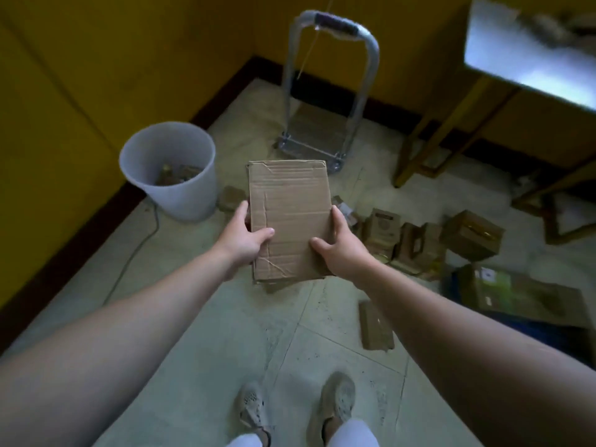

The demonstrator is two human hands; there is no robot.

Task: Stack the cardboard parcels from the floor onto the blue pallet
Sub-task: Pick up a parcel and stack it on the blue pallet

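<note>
Left hand (245, 235), right hand (338, 250) grip cardboard parcel (290, 214) sides | floor parcels (472, 235): labels blurred, unreadable

Dim, soft blur, edge distortion

you see a plain brown parcel (290, 217), a white bin (171, 175), mustard-yellow walls (96, 59) with a dark skirting (80, 250), pale grey-green floor tiles (225, 333), a blue pallet (532, 333), a silver trolley (363, 91) and your beige mesh shoes (335, 401).
</note>
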